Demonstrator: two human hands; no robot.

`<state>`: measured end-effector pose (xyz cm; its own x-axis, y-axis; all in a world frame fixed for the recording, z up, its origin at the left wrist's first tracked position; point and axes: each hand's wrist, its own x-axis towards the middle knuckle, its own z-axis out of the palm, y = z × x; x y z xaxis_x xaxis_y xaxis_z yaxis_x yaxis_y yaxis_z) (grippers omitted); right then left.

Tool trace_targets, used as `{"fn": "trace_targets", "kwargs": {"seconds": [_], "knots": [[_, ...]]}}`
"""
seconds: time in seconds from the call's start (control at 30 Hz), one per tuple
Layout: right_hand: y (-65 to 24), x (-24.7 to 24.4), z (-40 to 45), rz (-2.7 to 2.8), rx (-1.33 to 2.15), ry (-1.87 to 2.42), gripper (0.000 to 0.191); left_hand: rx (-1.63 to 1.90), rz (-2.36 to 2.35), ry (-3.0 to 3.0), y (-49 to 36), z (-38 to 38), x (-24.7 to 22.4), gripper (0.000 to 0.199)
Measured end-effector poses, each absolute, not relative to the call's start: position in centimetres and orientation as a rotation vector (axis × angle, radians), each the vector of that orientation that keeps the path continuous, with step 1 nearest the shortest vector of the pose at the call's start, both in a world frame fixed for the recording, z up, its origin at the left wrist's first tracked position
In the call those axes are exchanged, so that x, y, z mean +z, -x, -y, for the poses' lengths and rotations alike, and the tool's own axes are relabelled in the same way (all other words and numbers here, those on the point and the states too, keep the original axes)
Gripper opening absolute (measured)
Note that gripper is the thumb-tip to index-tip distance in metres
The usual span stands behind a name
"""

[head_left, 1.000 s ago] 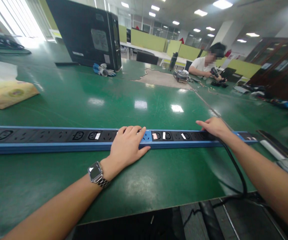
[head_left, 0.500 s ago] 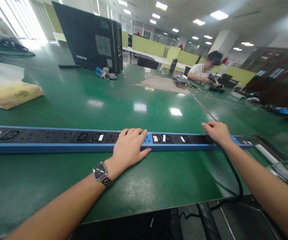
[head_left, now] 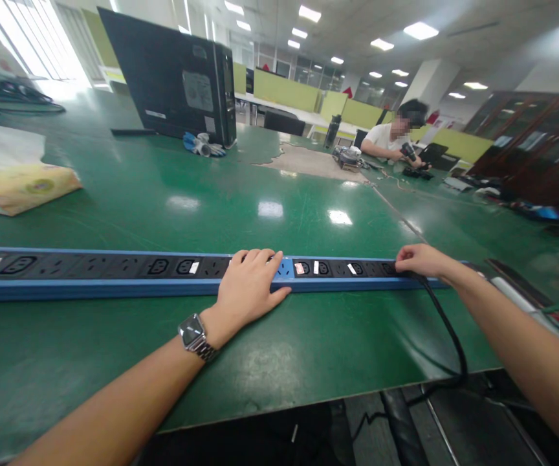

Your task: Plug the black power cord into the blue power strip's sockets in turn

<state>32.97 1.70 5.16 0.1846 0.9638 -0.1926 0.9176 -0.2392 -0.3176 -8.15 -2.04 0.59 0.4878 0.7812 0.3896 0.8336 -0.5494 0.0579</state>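
A long blue power strip [head_left: 114,288] with a row of black sockets lies across the green table. My left hand [head_left: 248,285] rests over its middle, fingers wrapped over the far edge and thumb on the near side, beside a blue socket [head_left: 284,267]. My right hand [head_left: 418,260] is closed in a pinch at the strip's right part, above the spot where a black cable [head_left: 447,320] meets the sockets. The cable's plug is mostly hidden under the fingers. From there the cable curves down over the table's near edge.
A black computer case [head_left: 177,84] stands at the back left, with gloves [head_left: 203,145] at its foot. A tissue pack [head_left: 32,184] lies at the left. Another person [head_left: 386,139] sits at the far right side of the green table [head_left: 260,362], holding a dark tool.
My right hand has moved slightly down and closed its fingers near the cable's end on the strip. My left hand keeps its place on the strip. The view has shifted slightly.
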Motion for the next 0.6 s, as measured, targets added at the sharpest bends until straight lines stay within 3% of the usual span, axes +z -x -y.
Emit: {"fn": "trace_targets", "kwargs": {"seconds": [0.13, 0.4, 0.6], "knots": [[-32.4, 5.0, -1.6, 1.549, 0.755, 2.166, 0.013, -0.579, 1.412, 2.59, 8.2, 2.0, 0.5, 0.058], [-26.7, 6.8, -0.8, 1.489, 0.522, 2.022, 0.016, -0.566, 1.416, 2.587, 8.1, 2.0, 0.6, 0.058], [-18.9, 7.9, -1.7, 1.399, 0.857, 1.778, 0.021, -0.567, 1.408, 2.591, 8.1, 2.0, 0.6, 0.058]]}}
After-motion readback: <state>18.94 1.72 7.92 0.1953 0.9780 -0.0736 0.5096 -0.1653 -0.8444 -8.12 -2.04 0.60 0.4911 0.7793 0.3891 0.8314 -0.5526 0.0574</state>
